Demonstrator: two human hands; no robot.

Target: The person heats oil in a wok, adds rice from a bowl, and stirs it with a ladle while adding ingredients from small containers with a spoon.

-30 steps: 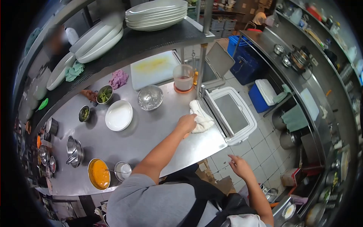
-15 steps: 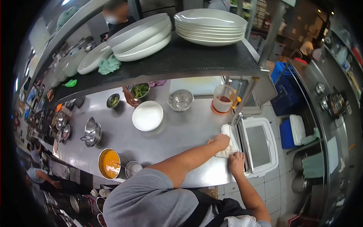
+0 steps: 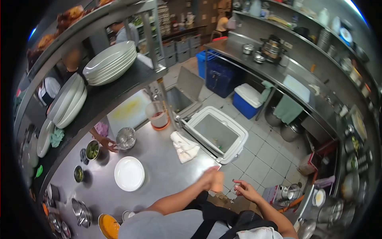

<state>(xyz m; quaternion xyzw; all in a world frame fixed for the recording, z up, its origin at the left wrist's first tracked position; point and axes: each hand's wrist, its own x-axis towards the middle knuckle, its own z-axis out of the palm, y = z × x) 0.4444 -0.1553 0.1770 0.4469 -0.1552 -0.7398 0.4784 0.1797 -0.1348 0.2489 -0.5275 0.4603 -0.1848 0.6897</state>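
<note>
My left hand (image 3: 211,179) is blurred by motion at the table's front right corner, so its fingers cannot be made out. To the right of it, over the tiled floor, my right hand (image 3: 246,190) has its fingers apart and holds nothing visible. A white cloth (image 3: 185,147) lies crumpled on the steel table (image 3: 159,171), touched by neither hand. Beside the table's right edge stands an open white-rimmed bin (image 3: 217,131). A white plate (image 3: 129,174) sits on the table left of my hands.
Another person's hand (image 3: 108,144) is between a bowl of greens (image 3: 92,150) and a metal bowl (image 3: 126,138). A clear container (image 3: 157,115) stands at the table's back. Stacked plates (image 3: 111,63) rest on the shelf. A pot of orange liquid (image 3: 109,226) is at front left.
The view has swung right. Both my hands have come off the white cloth and moved toward my body, beyond the table's front right corner. The other person's hand is now near the metal bowl.
</note>
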